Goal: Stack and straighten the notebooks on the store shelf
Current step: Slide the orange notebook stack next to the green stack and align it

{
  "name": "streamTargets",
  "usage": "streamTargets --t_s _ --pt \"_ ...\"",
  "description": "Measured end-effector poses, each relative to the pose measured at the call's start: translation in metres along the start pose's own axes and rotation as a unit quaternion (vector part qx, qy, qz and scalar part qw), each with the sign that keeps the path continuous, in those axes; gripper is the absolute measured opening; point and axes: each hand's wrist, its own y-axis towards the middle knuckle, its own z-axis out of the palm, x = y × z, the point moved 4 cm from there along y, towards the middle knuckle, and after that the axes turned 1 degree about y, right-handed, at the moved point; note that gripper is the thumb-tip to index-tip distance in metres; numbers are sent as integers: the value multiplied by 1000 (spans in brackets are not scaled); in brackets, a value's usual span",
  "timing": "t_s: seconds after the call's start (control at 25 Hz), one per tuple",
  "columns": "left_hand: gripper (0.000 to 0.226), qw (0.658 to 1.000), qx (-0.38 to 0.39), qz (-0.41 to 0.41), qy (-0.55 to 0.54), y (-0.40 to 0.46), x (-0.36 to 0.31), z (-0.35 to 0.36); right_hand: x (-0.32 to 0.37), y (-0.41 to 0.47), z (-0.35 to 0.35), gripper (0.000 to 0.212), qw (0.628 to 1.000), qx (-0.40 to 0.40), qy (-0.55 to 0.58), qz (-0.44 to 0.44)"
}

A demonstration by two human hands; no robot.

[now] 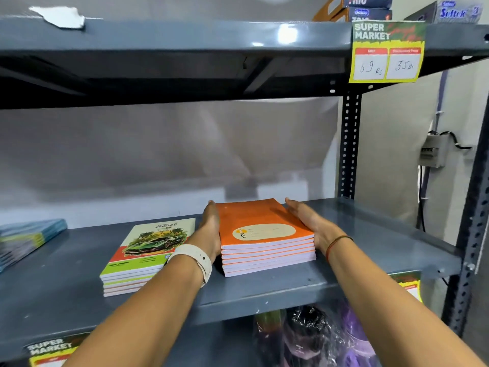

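A stack of several orange notebooks (262, 234) lies on the grey metal shelf (370, 234), right of centre. My left hand (211, 229) presses flat against the stack's left side, a white watch band on its wrist. My right hand (309, 221) presses against the stack's right side, a red thread around that wrist. Both hands squeeze the stack between them. To the left lies a second stack of notebooks (145, 255) with a green car on the top cover; my left forearm crosses its right corner.
A third pile of bluish notebooks (29, 239) sits at the shelf's far left. An upper shelf (185, 38) hangs above with a yellow price tag (387, 53). A perforated upright (349, 144) stands at the right. Wrapped goods (317, 337) lie below.
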Motion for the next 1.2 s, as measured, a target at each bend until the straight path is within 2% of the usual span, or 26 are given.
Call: streamTargets --t_s 0.2,0.8,0.92,1.0,1.08,1.2 --pt "58 1000 -13 0 3 4 -10 -12 1 -1 16 38 1000 9 14 0" --pt "50 999 -13 4 29 8 -14 -20 -3 11 23 53 999 25 22 7" --pt "30 994 2 -1 110 -1 -12 -19 -3 11 23 49 1000 27 10 5" --pt "6 986 -6 0 167 -3 -10 -19 -2 10 23 37 999 10 -28 -15" --pt "14 980 -17 9 198 -3 -10 -19 1 10 23 25 997 5 -61 -43" --pt "12 974 -40 40 219 -8 -12 -15 5 5 23 26 996 17 -74 -50"
